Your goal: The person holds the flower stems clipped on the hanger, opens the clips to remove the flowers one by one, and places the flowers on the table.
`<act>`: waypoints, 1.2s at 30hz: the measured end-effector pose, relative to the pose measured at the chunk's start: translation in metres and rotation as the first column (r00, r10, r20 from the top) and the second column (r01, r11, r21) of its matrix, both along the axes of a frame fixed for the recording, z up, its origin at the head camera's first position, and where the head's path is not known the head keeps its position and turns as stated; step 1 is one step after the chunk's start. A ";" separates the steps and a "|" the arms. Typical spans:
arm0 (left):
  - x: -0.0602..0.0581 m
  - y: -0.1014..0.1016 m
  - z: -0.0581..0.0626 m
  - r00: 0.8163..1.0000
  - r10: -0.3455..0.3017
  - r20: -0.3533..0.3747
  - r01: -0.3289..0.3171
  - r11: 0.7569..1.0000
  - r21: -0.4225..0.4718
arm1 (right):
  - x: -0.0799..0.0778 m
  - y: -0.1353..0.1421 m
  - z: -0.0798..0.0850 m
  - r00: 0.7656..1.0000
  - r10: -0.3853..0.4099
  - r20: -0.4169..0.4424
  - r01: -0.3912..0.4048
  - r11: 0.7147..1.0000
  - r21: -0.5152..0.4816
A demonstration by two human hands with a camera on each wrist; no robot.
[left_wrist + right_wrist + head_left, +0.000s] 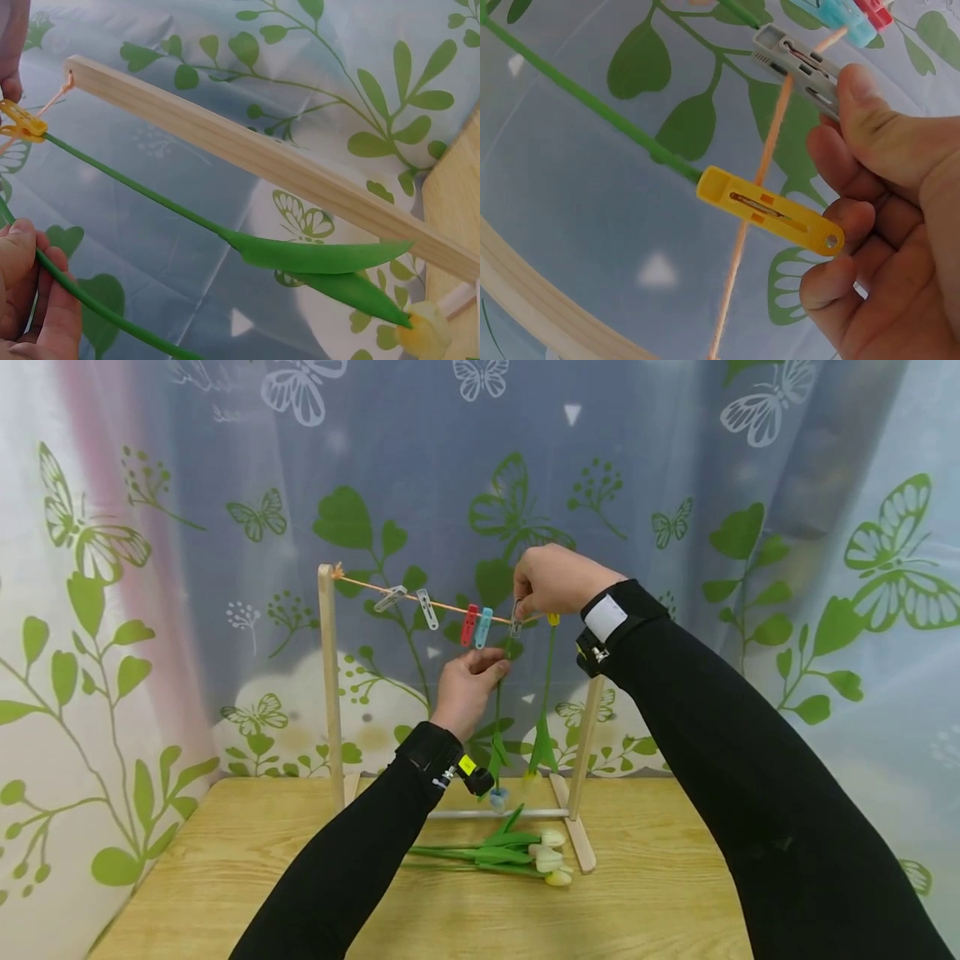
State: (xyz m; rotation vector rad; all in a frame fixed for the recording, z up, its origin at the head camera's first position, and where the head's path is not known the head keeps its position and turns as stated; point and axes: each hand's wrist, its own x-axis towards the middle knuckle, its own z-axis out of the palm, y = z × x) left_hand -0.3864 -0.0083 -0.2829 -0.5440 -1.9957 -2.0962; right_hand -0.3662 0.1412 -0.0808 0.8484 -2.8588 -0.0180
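Observation:
My left hand pinches the green stem of an artificial tulip that hangs head down, its blue bloom lowest. Just above, my right hand grips the handle end of a grey clothespin between thumb and fingers. That clothespin sits across the orange cord, and the stem's top end meets its tip. To the right, a yellow clothespin holds a second upside-down tulip by the stem, with a pale yellow bloom. My right fingertips lie close to the yellow clothespin's end.
Left along the cord sit red and blue clothespins, plus two pale ones. A wooden frame carries the cord. Several white tulips lie on the wooden table in front of it. A patterned curtain hangs behind.

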 end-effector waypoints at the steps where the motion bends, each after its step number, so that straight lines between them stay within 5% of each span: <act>1: 0.000 -0.001 -0.001 1.000 -0.002 0.003 0.002 1.000 -0.002 | 0.000 0.000 0.000 1.000 -0.002 0.005 0.002 1.000 0.002; 23: 0.006 -0.010 -0.014 1.000 -0.030 -0.005 0.030 1.000 0.006 | 0.022 0.004 0.001 0.999 0.022 -0.039 -0.025 0.996 -0.080; 36: 0.009 -0.020 -0.014 0.999 -0.035 -0.002 0.035 0.997 0.068 | 0.026 0.023 -0.061 0.998 0.038 -0.044 -0.043 0.993 -0.112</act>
